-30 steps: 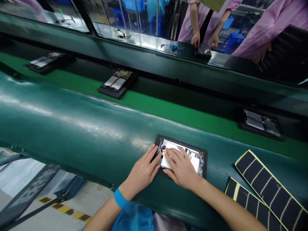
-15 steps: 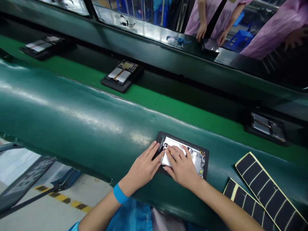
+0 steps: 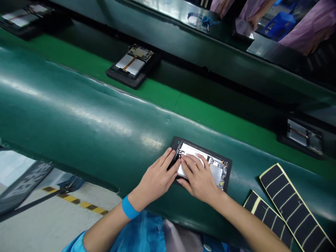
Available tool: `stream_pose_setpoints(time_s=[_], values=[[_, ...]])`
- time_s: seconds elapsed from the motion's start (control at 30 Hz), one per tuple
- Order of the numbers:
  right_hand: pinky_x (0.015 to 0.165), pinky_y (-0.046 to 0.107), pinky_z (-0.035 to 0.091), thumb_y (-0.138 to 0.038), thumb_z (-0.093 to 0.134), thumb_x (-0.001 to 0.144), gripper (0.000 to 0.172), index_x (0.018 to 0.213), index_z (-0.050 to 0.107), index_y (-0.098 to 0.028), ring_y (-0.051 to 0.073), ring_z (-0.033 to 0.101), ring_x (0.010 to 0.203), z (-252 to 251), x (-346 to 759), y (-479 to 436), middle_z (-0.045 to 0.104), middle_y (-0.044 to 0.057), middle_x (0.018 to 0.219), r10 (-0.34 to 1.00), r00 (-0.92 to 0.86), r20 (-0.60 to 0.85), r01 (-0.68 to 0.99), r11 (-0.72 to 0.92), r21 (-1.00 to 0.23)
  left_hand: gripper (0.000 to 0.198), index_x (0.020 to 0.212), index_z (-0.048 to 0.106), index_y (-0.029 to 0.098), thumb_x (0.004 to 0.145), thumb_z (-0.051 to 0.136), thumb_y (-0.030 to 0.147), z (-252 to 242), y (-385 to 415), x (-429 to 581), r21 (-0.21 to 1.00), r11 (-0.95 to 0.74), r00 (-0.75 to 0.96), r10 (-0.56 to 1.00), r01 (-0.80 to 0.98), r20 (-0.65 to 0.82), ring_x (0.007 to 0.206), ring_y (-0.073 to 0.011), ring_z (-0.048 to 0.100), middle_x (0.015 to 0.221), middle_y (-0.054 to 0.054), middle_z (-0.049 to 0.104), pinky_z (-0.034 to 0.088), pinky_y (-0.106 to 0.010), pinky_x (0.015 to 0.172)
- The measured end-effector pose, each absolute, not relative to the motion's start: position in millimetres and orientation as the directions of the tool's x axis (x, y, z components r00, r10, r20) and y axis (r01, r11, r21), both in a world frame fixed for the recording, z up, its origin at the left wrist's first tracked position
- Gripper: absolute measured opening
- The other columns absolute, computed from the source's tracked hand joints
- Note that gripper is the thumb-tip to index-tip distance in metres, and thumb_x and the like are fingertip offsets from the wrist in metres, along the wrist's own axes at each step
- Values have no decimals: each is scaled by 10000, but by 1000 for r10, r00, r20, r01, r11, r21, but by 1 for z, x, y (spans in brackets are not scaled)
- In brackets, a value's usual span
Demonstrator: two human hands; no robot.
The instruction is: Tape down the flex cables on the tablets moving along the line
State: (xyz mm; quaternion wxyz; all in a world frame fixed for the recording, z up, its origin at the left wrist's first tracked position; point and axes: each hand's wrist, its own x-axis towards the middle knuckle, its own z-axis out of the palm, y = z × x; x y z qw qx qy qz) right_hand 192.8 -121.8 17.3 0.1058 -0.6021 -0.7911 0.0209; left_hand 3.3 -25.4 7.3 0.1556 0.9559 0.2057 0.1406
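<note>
An opened tablet [image 3: 216, 172], its silver battery and circuit board showing, lies on the green work surface in front of me. My left hand [image 3: 159, 174] rests over its left end, fingers stretched out and touching the dark edge. From the right, my right hand [image 3: 199, 176] reaches over the battery with its fingers spread. Its index fingertip meets the left fingertips by the small parts at the tablet's left end. Whatever lies beneath those fingertips is hidden. To the right are two sheets of black stickers [image 3: 294, 203] on yellowish backing, one overlapping the other.
Beyond the work surface runs a green belt [image 3: 168, 98]. It carries an opened tablet [image 3: 131, 64] at centre, another tablet [image 3: 304, 134] at right and one more at far left. Across the belt, people in pink stand at a bench with a coiled blue cord [image 3: 207, 21].
The view has tilted down slightly, so the belt and far bench sit higher in the picture. Both hands stay on the tablet, with little visible shift of the fingers.
</note>
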Motion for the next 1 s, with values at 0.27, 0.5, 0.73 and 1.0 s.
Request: stream_pose_setpoints(time_s=[0.27, 0.5, 0.73, 1.0], values=[[1166, 530, 262, -438, 510, 1019, 510, 1405, 560, -108, 328, 444, 1343, 23, 198, -122, 590, 179, 1414, 976, -200, 91, 961, 213, -173, 397, 1387, 561, 92, 1014, 490, 208, 7, -26, 0, 405, -847, 868, 452, 346, 204, 1519, -350, 316, 1537, -229, 468, 457, -491, 1166], [1165, 542, 285, -423, 534, 1004, 559, 1487, 487, -146, 335, 427, 1365, 26, 200, -122, 557, 165, 1453, 979, -198, 55, 955, 206, -216, 454, 1450, 513, 119, 1003, 514, 198, 5, -26, -2, 480, -809, 863, 471, 338, 185, 1530, -344, 293, 1582, -193, 424, 426, -506, 1194], [1164, 549, 298, -347, 482, 1023, 483, 1458, 513, -140, 325, 420, 1368, 25, 200, -122, 555, 169, 1451, 979, -196, 63, 947, 205, -248, 436, 1441, 531, 139, 1011, 498, 204, 11, -23, 1, 476, -814, 879, 451, 332, 157, 1533, -346, 285, 1559, -174, 454, 429, -513, 1192], [1153, 544, 329, -290, 497, 1013, 459, 1453, 516, -160, 314, 431, 1364, 22, 202, -121, 562, 157, 1444, 978, -177, 108, 931, 202, -303, 427, 1420, 554, 145, 1001, 489, 196, 14, -23, 5, 471, -809, 878, 460, 352, 132, 1515, -367, 317, 1512, -181, 494, 444, -545, 1170]])
